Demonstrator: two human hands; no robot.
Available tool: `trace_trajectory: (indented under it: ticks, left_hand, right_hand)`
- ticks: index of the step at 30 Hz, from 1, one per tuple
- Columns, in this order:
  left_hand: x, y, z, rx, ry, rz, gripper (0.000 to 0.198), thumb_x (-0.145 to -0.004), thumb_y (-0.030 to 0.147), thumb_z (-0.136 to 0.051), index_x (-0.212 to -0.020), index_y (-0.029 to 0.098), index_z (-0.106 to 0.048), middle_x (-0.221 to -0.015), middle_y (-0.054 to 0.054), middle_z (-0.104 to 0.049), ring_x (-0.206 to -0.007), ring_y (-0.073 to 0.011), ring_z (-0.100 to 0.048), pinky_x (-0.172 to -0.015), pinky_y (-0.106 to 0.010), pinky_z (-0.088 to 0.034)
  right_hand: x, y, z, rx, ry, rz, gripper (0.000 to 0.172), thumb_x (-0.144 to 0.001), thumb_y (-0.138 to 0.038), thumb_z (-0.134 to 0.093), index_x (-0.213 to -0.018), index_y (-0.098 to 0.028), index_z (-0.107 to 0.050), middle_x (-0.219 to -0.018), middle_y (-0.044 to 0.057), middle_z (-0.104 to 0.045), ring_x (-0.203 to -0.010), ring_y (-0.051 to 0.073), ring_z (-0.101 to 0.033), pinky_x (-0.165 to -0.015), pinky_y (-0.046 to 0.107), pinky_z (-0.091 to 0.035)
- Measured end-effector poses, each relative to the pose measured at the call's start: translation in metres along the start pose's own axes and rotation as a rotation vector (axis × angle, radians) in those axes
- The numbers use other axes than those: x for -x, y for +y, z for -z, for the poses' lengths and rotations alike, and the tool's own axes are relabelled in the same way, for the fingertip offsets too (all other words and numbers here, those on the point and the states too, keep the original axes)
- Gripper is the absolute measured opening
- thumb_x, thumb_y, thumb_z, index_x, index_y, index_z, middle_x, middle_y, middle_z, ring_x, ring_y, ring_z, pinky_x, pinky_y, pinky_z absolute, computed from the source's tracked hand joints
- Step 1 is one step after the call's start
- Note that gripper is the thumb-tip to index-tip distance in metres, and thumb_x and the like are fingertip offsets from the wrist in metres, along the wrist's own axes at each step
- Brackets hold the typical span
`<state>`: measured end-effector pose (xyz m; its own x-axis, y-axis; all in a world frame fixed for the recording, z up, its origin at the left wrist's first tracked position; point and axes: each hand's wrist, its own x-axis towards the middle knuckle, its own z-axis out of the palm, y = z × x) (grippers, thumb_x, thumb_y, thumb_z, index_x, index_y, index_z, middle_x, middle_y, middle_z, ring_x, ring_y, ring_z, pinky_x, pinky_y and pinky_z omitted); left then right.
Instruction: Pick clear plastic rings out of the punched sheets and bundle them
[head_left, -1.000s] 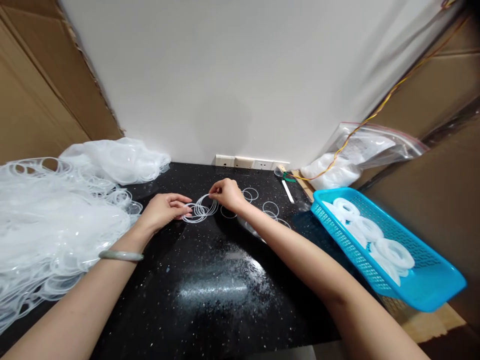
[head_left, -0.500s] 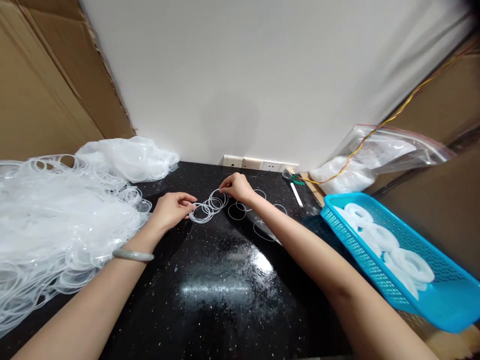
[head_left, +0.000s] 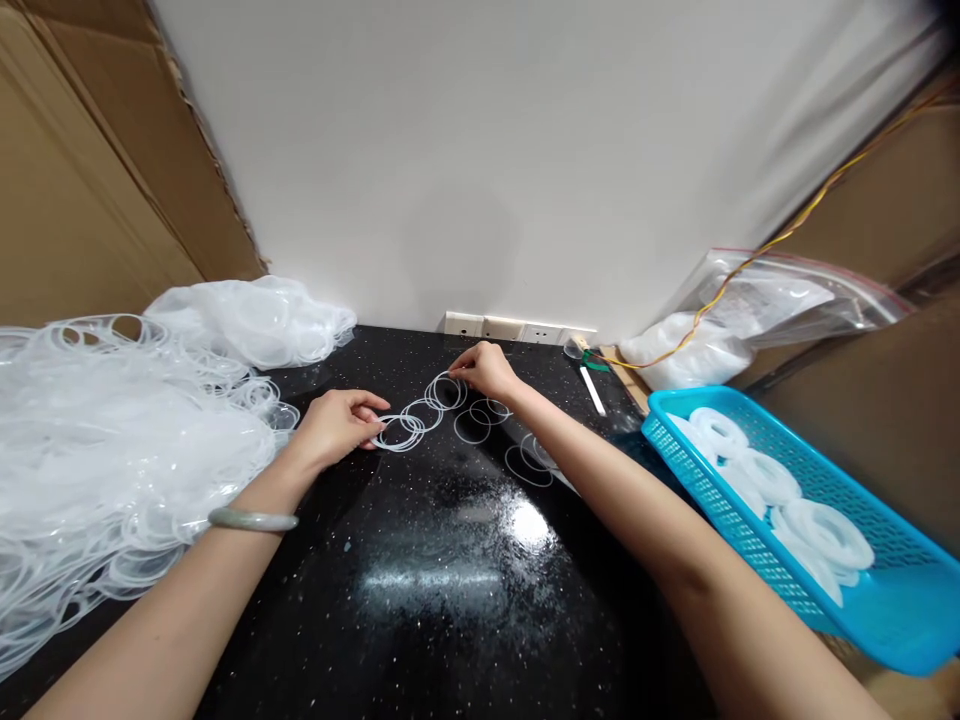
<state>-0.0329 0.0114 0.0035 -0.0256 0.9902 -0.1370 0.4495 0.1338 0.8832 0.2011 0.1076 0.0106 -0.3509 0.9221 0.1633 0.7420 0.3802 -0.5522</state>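
Note:
On the black speckled worktop (head_left: 450, 590) my left hand (head_left: 334, 425) pinches the near end of a small bunch of thin clear rings (head_left: 416, 415). My right hand (head_left: 486, 368) pinches the far end of the same bunch, so the rings lie fanned out in a chain between the two hands. A pale bangle (head_left: 251, 519) circles my left wrist. A few loose clear rings (head_left: 525, 462) lie on the worktop beside and under my right forearm.
A big heap of clear rings (head_left: 97, 450) and crumpled clear plastic (head_left: 255, 318) fills the left side. A blue basket (head_left: 885, 620) with stacked white rings stands at the right. Behind it lie a zip bag (head_left: 757, 300), a white stick (head_left: 592, 389) and wall sockets (head_left: 517, 328). Cardboard flanks both sides.
My right hand has moved away from my left, towards the wall and to the right, drawing the bunched rings out into a spread chain. The left hand has stayed put.

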Motion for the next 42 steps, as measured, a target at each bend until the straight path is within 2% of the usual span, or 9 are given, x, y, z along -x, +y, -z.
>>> trace_trajectory:
  ticks: [9, 18, 22, 26, 29, 32, 36, 39, 42]
  left_hand:
    - [0.000, 0.000, 0.007, -0.066, -0.061, 0.034, 0.022, -0.051, 0.026, -0.071, -0.072, 0.020, -0.072, -0.058, 0.001, -0.062, -0.052, -0.0165, -0.059, -0.047, -0.025, -0.050]
    - [0.001, 0.000, 0.014, -0.243, -0.043, -0.007, 0.013, -0.052, 0.030, -0.069, -0.062, 0.022, -0.072, -0.054, 0.001, -0.063, -0.051, -0.0171, -0.058, -0.045, -0.023, -0.045]
    - [0.002, 0.003, 0.016, -0.339, -0.023, -0.049, 0.009, -0.054, 0.029, -0.068, -0.061, 0.023, -0.072, -0.053, 0.001, -0.064, -0.051, -0.0173, -0.059, -0.049, -0.024, -0.044]
    - [0.004, 0.007, 0.018, -0.466, -0.013, -0.085, 0.006, -0.056, 0.026, -0.068, -0.060, 0.024, -0.072, -0.054, 0.001, -0.065, -0.055, -0.0185, -0.060, -0.055, -0.025, -0.042]
    - [0.005, 0.009, 0.019, -0.505, -0.021, -0.080, 0.005, -0.057, 0.025, -0.067, -0.060, 0.024, -0.071, -0.055, 0.001, -0.066, -0.057, -0.0193, -0.061, -0.056, -0.025, -0.041]
    - [0.006, 0.009, 0.019, -0.542, -0.031, -0.083, 0.005, -0.058, 0.024, -0.066, -0.060, 0.024, -0.071, -0.057, 0.001, -0.067, -0.059, -0.0197, -0.062, -0.056, -0.025, -0.040]
    - [0.004, 0.004, 0.020, -0.571, -0.045, -0.097, 0.006, -0.059, 0.029, -0.069, -0.062, 0.024, -0.071, -0.058, 0.001, -0.068, -0.061, -0.0204, -0.064, -0.057, -0.025, -0.040]
    - [0.003, -0.001, 0.019, -0.605, -0.040, -0.102, 0.011, -0.061, 0.035, -0.070, -0.064, 0.024, -0.071, -0.061, 0.001, -0.069, -0.063, -0.0210, -0.065, -0.057, -0.025, -0.041]
    - [0.001, -0.003, 0.018, -0.658, -0.031, -0.088, 0.014, -0.064, 0.038, -0.069, -0.064, 0.024, -0.070, -0.063, 0.000, -0.070, -0.065, -0.0211, -0.065, -0.057, -0.025, -0.040]
  right_hand:
    - [-0.006, 0.016, 0.002, -0.025, 0.019, -0.050, 0.013, -0.078, -0.013, -0.068, -0.085, -0.015, -0.079, -0.074, 0.006, -0.071, -0.056, 0.011, -0.060, -0.061, 0.025, -0.046]
    - [-0.011, 0.033, 0.008, 0.046, 0.086, -0.124, 0.014, -0.074, -0.014, -0.073, -0.087, -0.015, -0.077, -0.079, 0.006, -0.071, -0.074, 0.016, -0.064, -0.068, 0.026, -0.046]
    - [0.001, 0.023, 0.008, 0.063, 0.073, 0.037, 0.012, -0.076, -0.017, -0.071, -0.086, -0.016, -0.077, -0.086, 0.006, -0.070, -0.076, 0.014, -0.061, -0.069, 0.025, -0.044]
    - [0.018, 0.003, 0.007, 0.126, -0.147, 0.293, 0.008, -0.074, -0.020, -0.072, -0.081, -0.017, -0.076, -0.089, 0.005, -0.065, -0.079, 0.014, -0.057, -0.068, 0.024, -0.041]
    - [0.024, -0.006, 0.003, 0.208, -0.204, 0.358, 0.008, -0.072, -0.015, -0.071, -0.079, -0.016, -0.075, -0.089, 0.005, -0.064, -0.083, 0.016, -0.056, -0.069, 0.024, -0.040]
    - [0.025, -0.006, 0.000, 0.223, -0.190, 0.340, 0.009, -0.073, -0.012, -0.068, -0.079, -0.015, -0.074, -0.089, 0.005, -0.063, -0.082, 0.015, -0.056, -0.068, 0.023, -0.039]
    - [0.030, 0.000, 0.009, 0.145, -0.136, 0.312, 0.007, -0.077, -0.018, -0.070, -0.083, -0.016, -0.074, -0.089, 0.004, -0.064, -0.077, 0.013, -0.056, -0.067, 0.023, -0.040]
    - [0.037, 0.010, 0.029, 0.121, -0.029, 0.246, 0.007, -0.079, -0.019, -0.069, -0.082, -0.016, -0.075, -0.088, 0.005, -0.066, -0.073, 0.013, -0.056, -0.065, 0.024, -0.041]
    - [0.042, 0.028, 0.056, 0.145, 0.085, 0.085, 0.011, -0.079, -0.015, -0.065, -0.082, -0.014, -0.075, -0.079, 0.006, -0.068, -0.068, 0.013, -0.056, -0.062, 0.026, -0.040]
